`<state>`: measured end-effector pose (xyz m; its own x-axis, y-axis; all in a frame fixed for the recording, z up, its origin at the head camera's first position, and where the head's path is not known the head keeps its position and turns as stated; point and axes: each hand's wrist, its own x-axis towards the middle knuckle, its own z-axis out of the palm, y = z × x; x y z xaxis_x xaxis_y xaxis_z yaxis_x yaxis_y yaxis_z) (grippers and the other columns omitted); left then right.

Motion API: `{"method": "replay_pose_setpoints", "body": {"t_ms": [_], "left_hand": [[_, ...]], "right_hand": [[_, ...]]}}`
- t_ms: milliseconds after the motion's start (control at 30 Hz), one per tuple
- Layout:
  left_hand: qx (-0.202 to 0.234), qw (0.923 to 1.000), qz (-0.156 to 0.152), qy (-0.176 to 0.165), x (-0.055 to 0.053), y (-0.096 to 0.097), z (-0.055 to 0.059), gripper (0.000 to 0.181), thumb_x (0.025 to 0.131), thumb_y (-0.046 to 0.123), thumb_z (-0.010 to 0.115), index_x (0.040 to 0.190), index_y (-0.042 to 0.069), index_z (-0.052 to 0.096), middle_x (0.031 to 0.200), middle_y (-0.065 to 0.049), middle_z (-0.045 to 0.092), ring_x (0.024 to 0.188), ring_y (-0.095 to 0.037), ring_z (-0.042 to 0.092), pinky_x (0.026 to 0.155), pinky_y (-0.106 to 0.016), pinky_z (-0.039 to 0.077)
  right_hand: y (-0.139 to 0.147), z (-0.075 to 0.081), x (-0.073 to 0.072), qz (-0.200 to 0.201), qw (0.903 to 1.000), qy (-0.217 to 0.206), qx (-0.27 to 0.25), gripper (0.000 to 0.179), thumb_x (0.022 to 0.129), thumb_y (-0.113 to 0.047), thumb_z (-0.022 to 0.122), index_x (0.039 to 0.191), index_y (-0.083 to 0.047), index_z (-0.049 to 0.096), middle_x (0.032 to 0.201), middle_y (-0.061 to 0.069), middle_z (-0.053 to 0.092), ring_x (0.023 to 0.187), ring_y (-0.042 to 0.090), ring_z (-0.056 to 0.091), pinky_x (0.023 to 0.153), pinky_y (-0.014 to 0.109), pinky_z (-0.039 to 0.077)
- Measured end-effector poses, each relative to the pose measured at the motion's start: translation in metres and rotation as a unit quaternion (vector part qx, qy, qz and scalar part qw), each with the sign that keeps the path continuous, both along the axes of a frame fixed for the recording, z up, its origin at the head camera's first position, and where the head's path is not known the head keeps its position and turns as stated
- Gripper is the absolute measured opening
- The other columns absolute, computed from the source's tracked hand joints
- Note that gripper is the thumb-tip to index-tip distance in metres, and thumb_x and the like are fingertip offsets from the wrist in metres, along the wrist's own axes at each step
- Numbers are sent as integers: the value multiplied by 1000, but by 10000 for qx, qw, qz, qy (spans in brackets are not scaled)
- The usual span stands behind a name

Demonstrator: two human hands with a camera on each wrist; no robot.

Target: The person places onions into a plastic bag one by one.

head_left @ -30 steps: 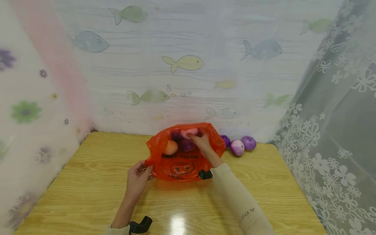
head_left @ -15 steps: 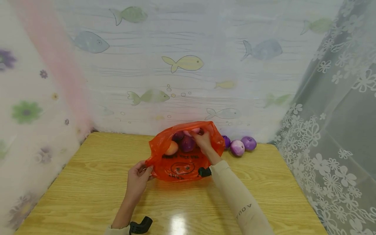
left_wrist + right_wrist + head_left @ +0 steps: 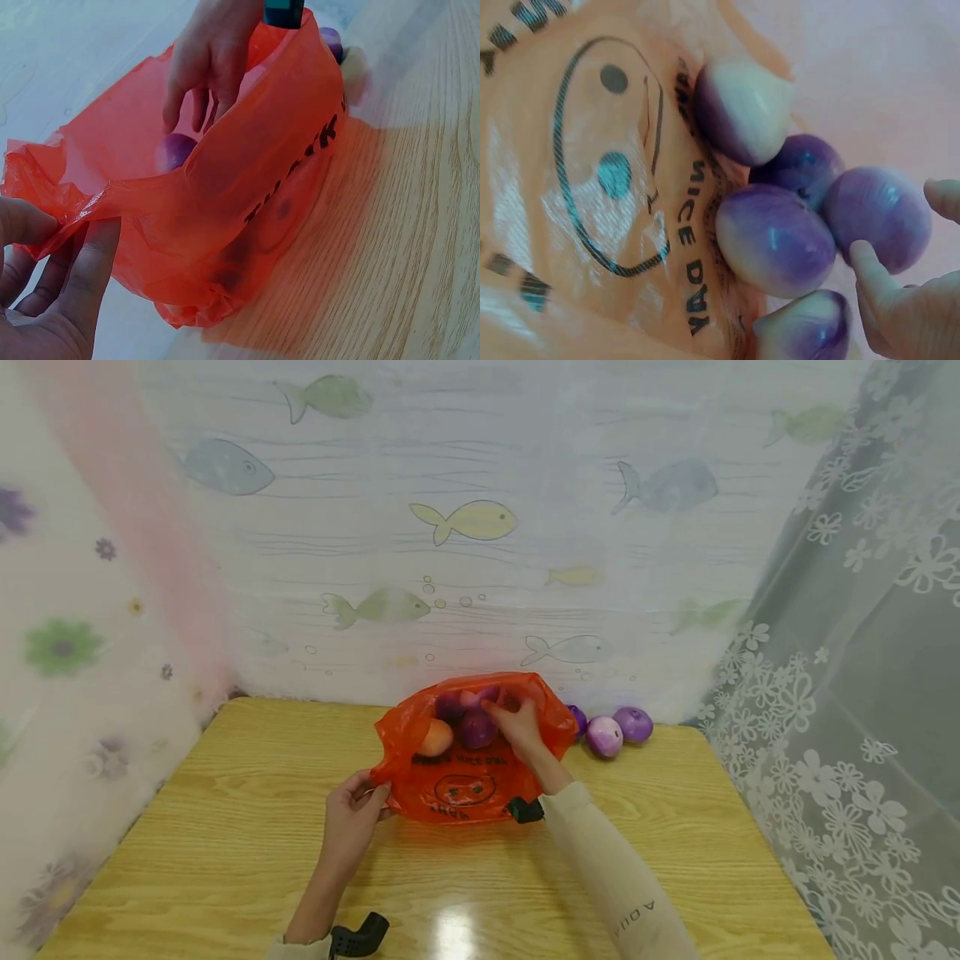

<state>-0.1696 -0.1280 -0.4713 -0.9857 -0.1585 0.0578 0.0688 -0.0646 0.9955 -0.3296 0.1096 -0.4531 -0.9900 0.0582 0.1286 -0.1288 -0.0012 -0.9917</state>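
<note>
Near the far edge of the wooden table, a red bag is pinched at its left rim by the left hand. The right hand is held inside, thumb and finger apart. Five purple fruits are revealed nearby in the right wrist view, an orange fruit only in the head view.

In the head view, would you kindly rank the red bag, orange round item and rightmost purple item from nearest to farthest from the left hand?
1. Red bag: pinched by the left hand.
2. Orange round item: inside the bag, left side.
3. Rightmost purple item: right of the bag.
</note>
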Motion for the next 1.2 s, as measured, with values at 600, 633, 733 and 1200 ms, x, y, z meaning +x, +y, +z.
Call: {"method": "replay_pose_setpoints", "body": {"t_ms": [600, 633, 733, 1200], "left_hand": [[-50, 9999, 76, -87, -2, 2, 0, 23, 101, 0, 57, 123, -8, 60, 111, -15, 67, 86, -8, 71, 71, -24, 61], [-49, 9999, 80, -81, -2, 2, 0, 23, 101, 0, 57, 122, -8, 60, 110, -15, 68, 85, -7, 71, 70, -24, 61], [-34, 9999, 80, -55, -1, 3, 1, 23, 101, 1, 58, 123, -9, 60, 109, -13, 68, 85, -8, 71, 70, -24, 61], [-93, 9999, 78, -110, -2, 4, -1, 23, 101, 0, 56, 122, -8, 60, 110, -11, 68, 87, -7, 71, 70, -25, 62]], "right_hand": [[9, 23, 52, 1453, 9884, -448, -40, 69, 97, -7, 67, 154, 5, 32, 153, 29, 39, 123, 35, 60, 100, 51, 51], [11, 25, 55, 1520, 9876, -391, 74, 70, 97, -8, 68, 155, 4, 31, 155, 28, 38, 124, 35, 59, 99, 49, 53], [16, 29, 64, 1734, 9841, -202, 324, 68, 98, -9, 67, 156, 1, 32, 153, 28, 41, 125, 34, 59, 98, 47, 55], [47, 37, 101, 1854, 9785, 862, 275, 54, 97, -7, 68, 147, -4, 48, 140, 15, 56, 121, 29, 62, 93, 33, 59]]}}
